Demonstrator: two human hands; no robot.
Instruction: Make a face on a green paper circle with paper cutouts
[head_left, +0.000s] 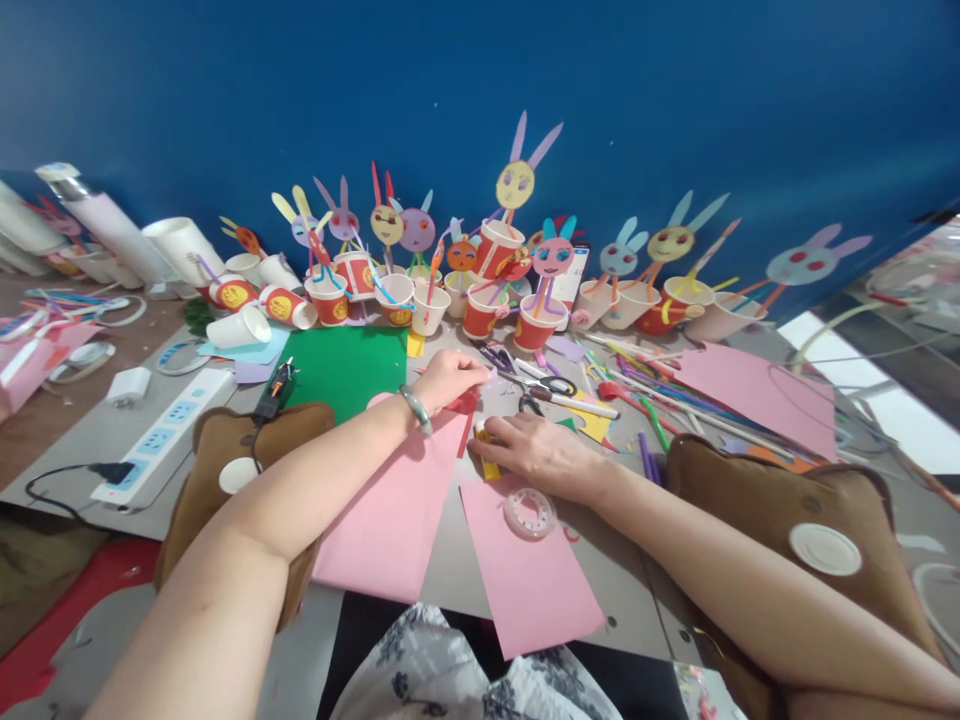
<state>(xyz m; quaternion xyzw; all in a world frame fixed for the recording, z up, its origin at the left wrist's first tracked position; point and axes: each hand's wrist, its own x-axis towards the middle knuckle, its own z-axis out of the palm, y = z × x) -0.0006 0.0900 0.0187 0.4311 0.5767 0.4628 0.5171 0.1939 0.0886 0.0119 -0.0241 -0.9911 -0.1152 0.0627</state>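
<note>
My left hand (450, 378), with a bracelet at the wrist, is closed in a pinch above the upper edge of a pink paper sheet (390, 510). Whatever its fingertips hold is too small to make out; a pale purple bit shows beside them. Red paper scraps (466, 412) lie just under that hand. My right hand (536, 452) is closed over a small yellow-and-white glue stick (490, 465) on the table, partly covered by the fingers. Below it, a roll of clear tape (530, 513) rests on a smaller pink sheet (532, 590).
Paper cups with paper rabbit heads (515, 185) line the blue wall. Scissors (551, 386), pipe cleaners (645, 395) and scraps lie beyond my right hand. Green paper (349, 365), a power strip (161, 435) and brown cushions (780, 510) flank my arms.
</note>
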